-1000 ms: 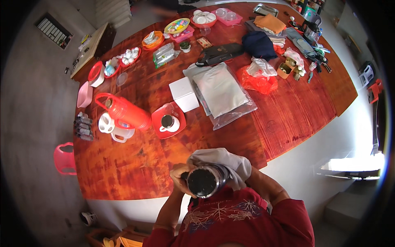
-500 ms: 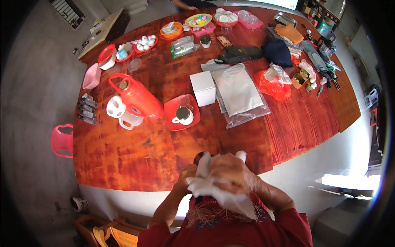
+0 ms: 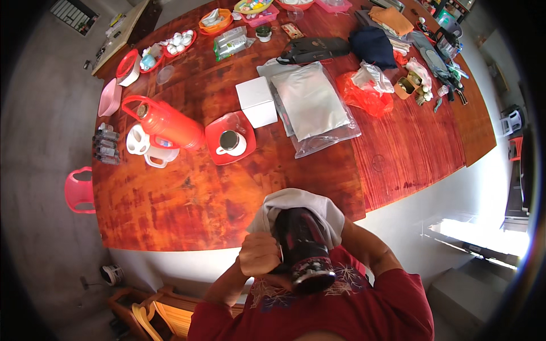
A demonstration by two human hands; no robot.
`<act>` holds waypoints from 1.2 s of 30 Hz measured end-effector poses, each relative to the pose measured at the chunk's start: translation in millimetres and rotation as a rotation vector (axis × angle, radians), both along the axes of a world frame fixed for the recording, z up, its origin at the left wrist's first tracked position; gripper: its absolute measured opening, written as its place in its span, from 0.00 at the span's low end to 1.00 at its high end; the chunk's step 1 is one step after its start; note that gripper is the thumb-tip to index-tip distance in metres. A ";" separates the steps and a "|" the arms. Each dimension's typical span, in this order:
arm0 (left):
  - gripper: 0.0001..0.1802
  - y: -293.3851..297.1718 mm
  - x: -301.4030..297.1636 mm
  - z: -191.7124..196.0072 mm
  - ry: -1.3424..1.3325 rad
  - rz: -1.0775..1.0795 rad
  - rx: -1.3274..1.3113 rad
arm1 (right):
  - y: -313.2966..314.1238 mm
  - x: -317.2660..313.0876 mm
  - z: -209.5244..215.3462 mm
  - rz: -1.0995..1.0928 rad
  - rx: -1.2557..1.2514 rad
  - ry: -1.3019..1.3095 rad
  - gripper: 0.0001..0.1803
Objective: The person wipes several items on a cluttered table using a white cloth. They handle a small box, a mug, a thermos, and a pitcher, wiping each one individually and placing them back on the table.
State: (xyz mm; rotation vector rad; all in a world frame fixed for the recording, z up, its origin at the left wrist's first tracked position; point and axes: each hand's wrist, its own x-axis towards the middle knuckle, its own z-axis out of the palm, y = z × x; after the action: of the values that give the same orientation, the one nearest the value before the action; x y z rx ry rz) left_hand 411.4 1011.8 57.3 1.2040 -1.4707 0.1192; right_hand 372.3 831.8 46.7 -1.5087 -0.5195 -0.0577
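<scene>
In front of my chest I hold a shiny dark jug (image 3: 303, 236), tilted, its round metallic-rimmed end toward me. My left hand (image 3: 259, 254) is closed round its handle at the left side. A whitish cloth (image 3: 300, 199) drapes around the jug's far end and right side. My right forearm (image 3: 364, 241) reaches in under the cloth; the fingers of my right hand are hidden there. Beyond them on the table stand a white mug with a dark lid (image 3: 231, 142) on a red square tray (image 3: 247, 152), and a red thermos flask (image 3: 170, 125).
The reddish wooden table (image 3: 227, 204) fills the middle. On it are a white jug (image 3: 161, 154), a white box (image 3: 256, 102), plastic-wrapped sheets (image 3: 310, 102), a red plastic bag (image 3: 364, 96) and several small bottles (image 3: 106, 145). A pink chair (image 3: 79, 190) stands left, a wooden chair (image 3: 165, 318) lower left.
The jug has swung up into plain view, one end toward me. The cloth, bunched under my right hand before, now spreads around the jug and covers that hand. The view has shifted slightly.
</scene>
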 end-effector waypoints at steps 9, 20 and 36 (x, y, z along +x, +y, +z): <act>0.21 -31.9 -21.2 -45.2 0.396 0.671 0.096 | 20.7 -1.7 8.0 -0.522 1.079 0.906 0.07; 0.09 -22.1 -8.7 -89.5 1.182 0.726 0.167 | 60.5 6.1 -45.2 -0.608 -0.359 0.090 0.12; 0.29 68.6 41.8 -92.3 1.829 0.332 -0.228 | 145.0 46.4 -91.8 -0.480 -0.453 0.109 0.28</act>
State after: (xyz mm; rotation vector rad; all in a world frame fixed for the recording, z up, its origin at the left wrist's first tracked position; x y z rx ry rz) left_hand 453.1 1080.4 -35.0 0.7880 0.3372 -0.4795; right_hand 418.7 976.8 -45.2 -2.0441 -0.0700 -0.2414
